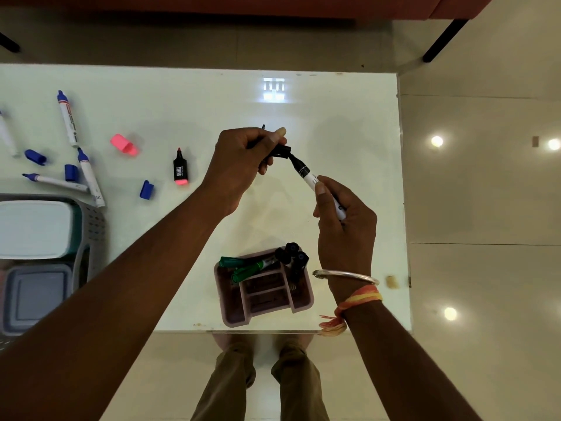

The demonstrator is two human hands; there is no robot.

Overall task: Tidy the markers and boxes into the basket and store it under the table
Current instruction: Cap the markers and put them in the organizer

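Note:
Above the middle of the white table (349, 117), my right hand (343, 226) grips a white marker with a black tip (306, 173). My left hand (243, 159) pinches a black cap (280, 151) at that tip. A pink organiser box (303, 302) near the front edge holds green markers (252, 267) and dark capped markers (293, 256). At the left lie several uncapped blue markers (68, 120), loose blue caps (146, 189), a pink cap (124, 144) and an uncapped pink highlighter (180, 170). A grey basket (94, 226) at the left edge holds a white-lidded box (33, 229) and a grey-lidded box (39, 296).
The table's right edge runs beside a glossy tiled floor (485, 208). A red sofa (273, 4) with black legs stands beyond the far edge. My legs (261, 384) show below the front edge of the table.

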